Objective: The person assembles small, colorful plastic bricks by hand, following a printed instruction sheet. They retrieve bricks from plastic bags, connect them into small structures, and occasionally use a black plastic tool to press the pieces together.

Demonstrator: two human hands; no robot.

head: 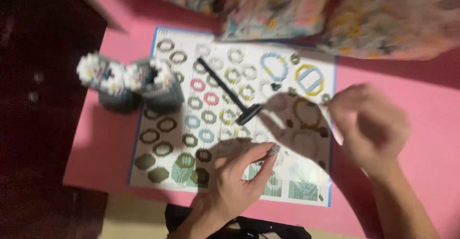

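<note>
- I am leaning over a pink counter (110, 143) whose middle is taken up by a big printed instruction sheet (230, 119) covered in rows of small ring-shaped diagrams.
- A grey and white block model (132, 85), built of tiny bricks, is standing on the sheet's left edge; it is probably light and brittle, so it would be best gripped low around its solid base.
- My right hand (371, 128) is hovering blurred above the sheet's right edge, fingers curled; I cannot tell whether anything is pinched in it.
- My left hand (237, 181) is resting near the sheet's near edge, half closed, finger and thumb nipping a tiny pale piece (274, 150).
- A slim black tool (230, 93) is lying slantwise across the sheet's middle; it looks stiff and easy to lift by the shaft.
- That tiny piece seems hard, slippery and easily dropped.
</note>
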